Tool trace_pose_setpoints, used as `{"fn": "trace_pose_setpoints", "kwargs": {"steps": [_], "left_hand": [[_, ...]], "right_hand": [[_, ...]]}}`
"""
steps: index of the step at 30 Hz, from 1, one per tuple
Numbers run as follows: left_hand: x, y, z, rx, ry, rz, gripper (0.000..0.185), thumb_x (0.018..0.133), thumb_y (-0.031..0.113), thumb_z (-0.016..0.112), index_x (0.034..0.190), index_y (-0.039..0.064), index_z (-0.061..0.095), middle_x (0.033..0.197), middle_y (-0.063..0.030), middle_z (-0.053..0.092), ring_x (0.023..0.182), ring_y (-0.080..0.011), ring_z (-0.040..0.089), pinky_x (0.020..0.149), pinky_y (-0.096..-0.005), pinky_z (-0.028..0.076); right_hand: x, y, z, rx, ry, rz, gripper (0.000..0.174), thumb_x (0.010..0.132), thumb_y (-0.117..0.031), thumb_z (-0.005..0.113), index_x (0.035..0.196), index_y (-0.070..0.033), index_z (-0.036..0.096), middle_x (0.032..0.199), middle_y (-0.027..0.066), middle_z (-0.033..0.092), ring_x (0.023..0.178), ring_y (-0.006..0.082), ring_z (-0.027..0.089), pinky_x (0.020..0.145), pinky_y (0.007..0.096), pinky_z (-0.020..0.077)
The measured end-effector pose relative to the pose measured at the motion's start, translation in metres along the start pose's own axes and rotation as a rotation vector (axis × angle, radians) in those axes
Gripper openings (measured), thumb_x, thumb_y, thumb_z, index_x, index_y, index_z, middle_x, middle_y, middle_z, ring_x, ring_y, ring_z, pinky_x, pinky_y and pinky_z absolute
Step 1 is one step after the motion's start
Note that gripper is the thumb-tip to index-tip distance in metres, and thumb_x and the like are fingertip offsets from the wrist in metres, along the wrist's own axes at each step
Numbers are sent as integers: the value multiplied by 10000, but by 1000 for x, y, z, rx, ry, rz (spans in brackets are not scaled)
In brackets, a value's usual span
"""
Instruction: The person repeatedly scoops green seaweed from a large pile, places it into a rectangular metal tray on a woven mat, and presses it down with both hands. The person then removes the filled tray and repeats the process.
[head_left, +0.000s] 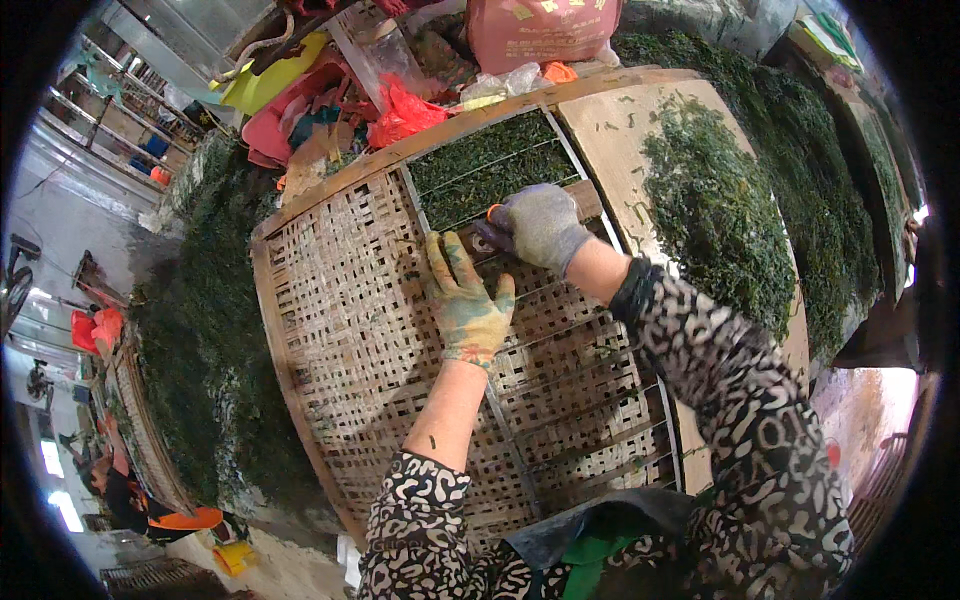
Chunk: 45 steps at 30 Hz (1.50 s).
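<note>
A woven bamboo tray (337, 300) with a wooden rim lies before me. On it rests a slim metal frame (409, 187) divided by thin cross wires. Chopped dark-green leafy material (487, 169) fills the frame's far part, while the woven slats show through its nearer part. My right hand (544, 225), in a grey glove, grips a wooden bar (585, 199) laid across the frame at the near edge of the green layer. My left hand (469, 307), in a stained yellow glove, lies with fingers apart at the frame's left side, fingertips near the bar's left end.
A board (607, 127) at the right bears a heap of loose green material (709, 202). More green heaps (210, 345) flank the tray. A red plastic bag (405, 112) and a pink sack (544, 34) sit beyond the far rim. Another person (124, 487) is at the lower left.
</note>
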<state>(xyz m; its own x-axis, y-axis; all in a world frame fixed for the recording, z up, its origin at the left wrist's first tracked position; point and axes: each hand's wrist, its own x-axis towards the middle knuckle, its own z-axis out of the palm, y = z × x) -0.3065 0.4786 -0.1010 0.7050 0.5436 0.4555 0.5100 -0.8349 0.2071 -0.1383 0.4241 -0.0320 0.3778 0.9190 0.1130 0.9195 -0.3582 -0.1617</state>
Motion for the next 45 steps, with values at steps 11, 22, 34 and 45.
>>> {"fn": "trace_pose_setpoints", "kwargs": {"steps": [11, 22, 34, 45], "left_hand": [[9, -3, 7, 175, -265, 104, 624, 1005, 382, 444, 1466, -39, 461, 1619, -203, 294, 1515, -356, 230, 1242, -431, 219], [14, 24, -21, 262, -466, -38, 688, 1048, 489, 360, 1585, 66, 291, 1680, -121, 159, 1549, -302, 147, 1235, -490, 194], [-57, 304, 55, -27, -40, 141, 584, 1056, 383, 413, 1467, -32, 421, 1520, -226, 429, 1417, -371, 400, 1164, -481, 327], [-72, 304, 74, -58, 92, 108, 390, 1059, 197, 405, 1371, -29, 470, 1445, -218, 493, 1313, -420, 489, 1098, -518, 404]], "right_hand": [[-55, 34, -18, 294, 372, 36, 401, 885, -443, 680, 1152, -144, 698, 1067, 160, 707, 1009, 368, 652, 907, 455, 511], [-286, 148, -50, -110, 280, 680, 626, 883, -583, 625, 1444, -325, 526, 1565, 121, 392, 1451, 405, 320, 1151, 587, 253], [-319, 260, -100, 715, 372, 412, 566, 859, -462, 734, 1333, -176, 618, 1128, 135, 710, 1050, 325, 674, 949, 385, 518], [-329, 448, -17, 44, -200, 769, 860, 797, -322, 778, 1530, -434, 343, 1616, 88, 299, 1379, 495, 369, 997, 584, 501]]}}
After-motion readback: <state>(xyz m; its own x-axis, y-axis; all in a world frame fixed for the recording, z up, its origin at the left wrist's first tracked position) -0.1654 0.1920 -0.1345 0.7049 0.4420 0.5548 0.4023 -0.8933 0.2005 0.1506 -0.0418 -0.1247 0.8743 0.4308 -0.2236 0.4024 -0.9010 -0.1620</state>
